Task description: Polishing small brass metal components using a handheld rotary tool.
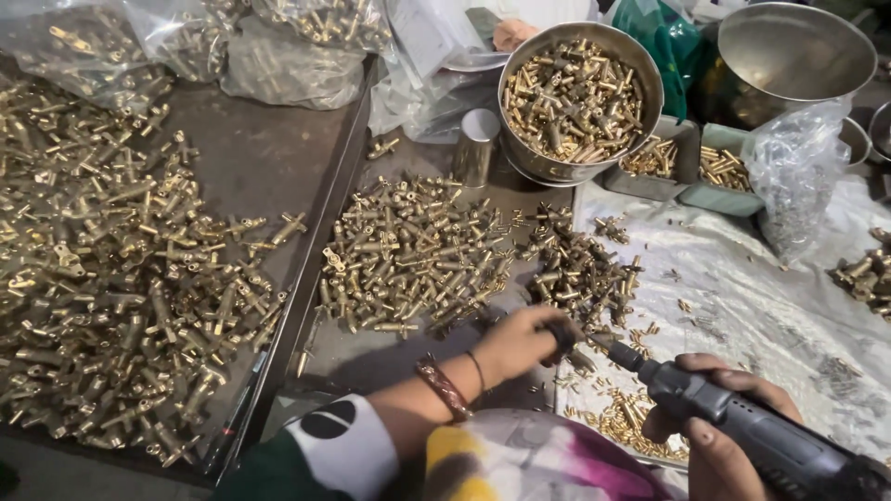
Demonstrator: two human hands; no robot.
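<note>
My left hand (522, 341) is closed around a small brass fitting (581, 360), most of it hidden by my fingers. My right hand (722, 429) grips a black and grey power driver (754, 429), whose tip points left and meets the fitting at my left hand. Just beyond my left hand lies a heap of brass fittings (413, 255), with a smaller heap (583, 269) to its right. A scatter of small brass screws (624, 416) lies under the driver. My left wrist wears a braided bracelet (444, 387).
A large pile of T-shaped brass valve bodies (102, 269) covers the left tray. A steel bowl (650, 88) full of brass parts stands at the back, an empty steel bowl (796, 51) to its right. Clear plastic bags (278, 56) of parts line the back. Two small trays (687, 181) hold screws.
</note>
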